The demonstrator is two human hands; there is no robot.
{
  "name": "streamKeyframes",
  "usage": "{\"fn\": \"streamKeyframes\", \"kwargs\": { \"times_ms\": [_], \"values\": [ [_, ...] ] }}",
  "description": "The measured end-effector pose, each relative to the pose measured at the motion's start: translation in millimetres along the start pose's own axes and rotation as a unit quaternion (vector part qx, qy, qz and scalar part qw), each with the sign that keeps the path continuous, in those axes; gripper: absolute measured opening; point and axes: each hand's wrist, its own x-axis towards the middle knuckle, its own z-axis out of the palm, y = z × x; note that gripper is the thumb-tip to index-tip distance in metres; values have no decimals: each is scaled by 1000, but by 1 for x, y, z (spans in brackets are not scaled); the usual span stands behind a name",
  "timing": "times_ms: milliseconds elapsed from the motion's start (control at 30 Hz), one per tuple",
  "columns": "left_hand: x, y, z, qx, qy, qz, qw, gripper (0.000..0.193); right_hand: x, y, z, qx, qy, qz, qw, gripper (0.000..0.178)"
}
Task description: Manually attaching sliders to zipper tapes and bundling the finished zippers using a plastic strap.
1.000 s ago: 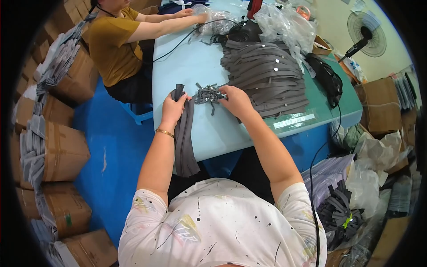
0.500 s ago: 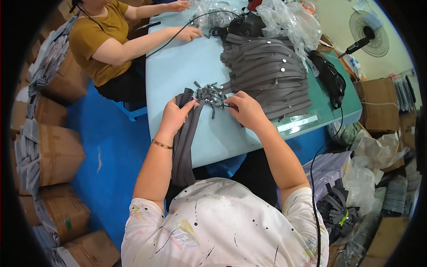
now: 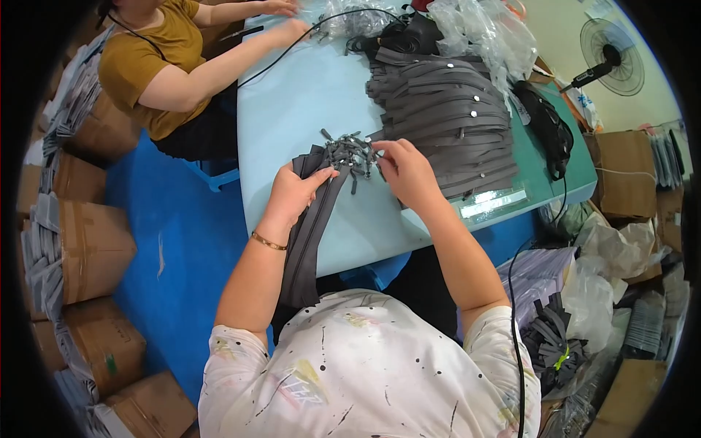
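Note:
My left hand [image 3: 298,191] is closed round several dark grey zipper tapes [image 3: 310,244], which hang down over the near table edge toward my lap. Just beyond its fingertips lies a small heap of zipper sliders [image 3: 349,155] with grey pulls. My right hand [image 3: 405,169] is at the right side of this heap, thumb and fingers pinched together. What sits between those fingertips is too small to make out. To the right of the heap, a broad stack of dark grey zipper tapes [image 3: 445,120] lies spread across the table, with a few shiny spots on it.
Across the pale table [image 3: 292,117], at the far left, sits a co-worker [image 3: 164,73] in a mustard shirt. Clear plastic bags [image 3: 485,36] and a black cable lie at the back. A black pouch [image 3: 544,131] rests at the right, near a fan [image 3: 606,58]. Cardboard boxes [image 3: 95,248] line the left.
My right hand has shifted slightly up, its fingertips now at the slider heap's right edge. My left hand still grips the tapes. The co-worker's nearer hand has moved away and up.

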Motion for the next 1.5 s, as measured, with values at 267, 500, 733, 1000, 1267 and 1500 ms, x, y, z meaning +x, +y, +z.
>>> {"fn": "streamKeyframes", "kwargs": {
  "times_ms": [267,500,733,1000,1267,1500],
  "values": [
    [-4,1,11,-55,-43,19,997,14,-5,-5,13,527,-78,137,835,25],
    [-7,4,10,-102,-63,-13,993,15,-4,-14,33,521,-51,135,841,21],
    [-5,-4,5,-104,-79,-35,991,15,-8,-12,46,447,-8,47,894,15],
    [-5,0,7,-112,-90,-36,989,14,-9,-10,43,534,-14,108,838,14],
    [-5,-2,7,-101,-98,-32,989,17,-9,-8,32,693,-73,236,677,19],
    [-3,-5,7,-97,-102,-35,989,16,-11,-6,41,664,-26,172,727,21]
  ]
}}
